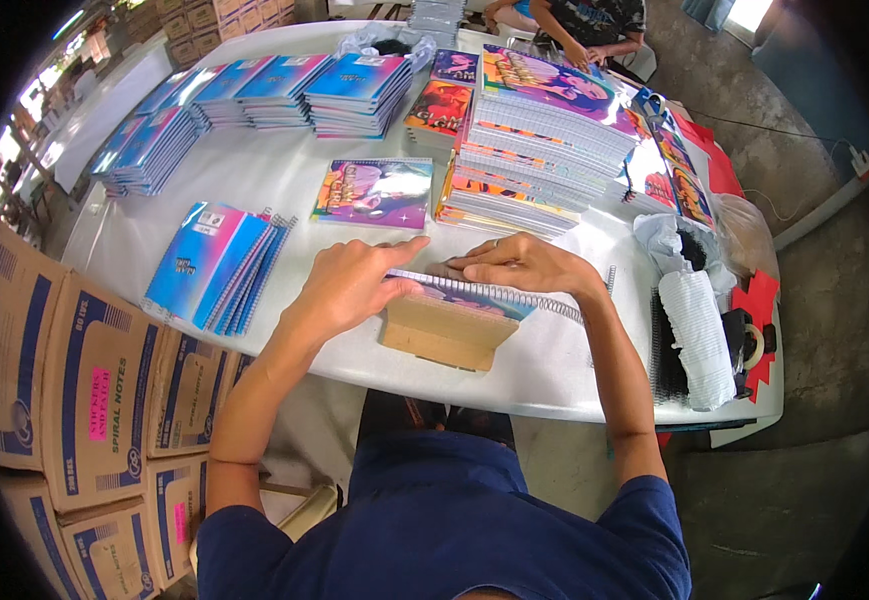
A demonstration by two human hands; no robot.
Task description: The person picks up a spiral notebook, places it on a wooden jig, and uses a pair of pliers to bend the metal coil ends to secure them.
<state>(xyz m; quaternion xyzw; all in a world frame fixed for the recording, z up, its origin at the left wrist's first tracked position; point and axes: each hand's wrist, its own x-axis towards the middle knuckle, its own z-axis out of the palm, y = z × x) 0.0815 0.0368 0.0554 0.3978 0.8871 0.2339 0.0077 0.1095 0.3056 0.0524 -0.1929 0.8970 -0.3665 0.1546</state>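
A spiral notebook [444, 332] stands tilted near the table's front edge, its brown cardboard side facing me and its bound edge up. My left hand [352, 285] is closed on its left end, thumb on the near face and index finger stretched out beyond the binding. Behind the bound edge, my right hand [524, 265] has its fingers pressed together against the notebook's far side; their tips are partly hidden. A wire coil [559, 308] runs out of the binding to the right, beneath my right wrist. Farther off lies a purple notebook with a shiny cover [372, 193].
Blue-pink notebooks [204, 262] lie fanned at left, with more stacks [356, 92] behind. A tall notebook stack [544, 150] stands beyond my right hand. Loose coils [667, 345] and a white ribbed bundle [696, 340] sit at right. Cartons [94, 390] are piled left; another person [594, 35] sits opposite.
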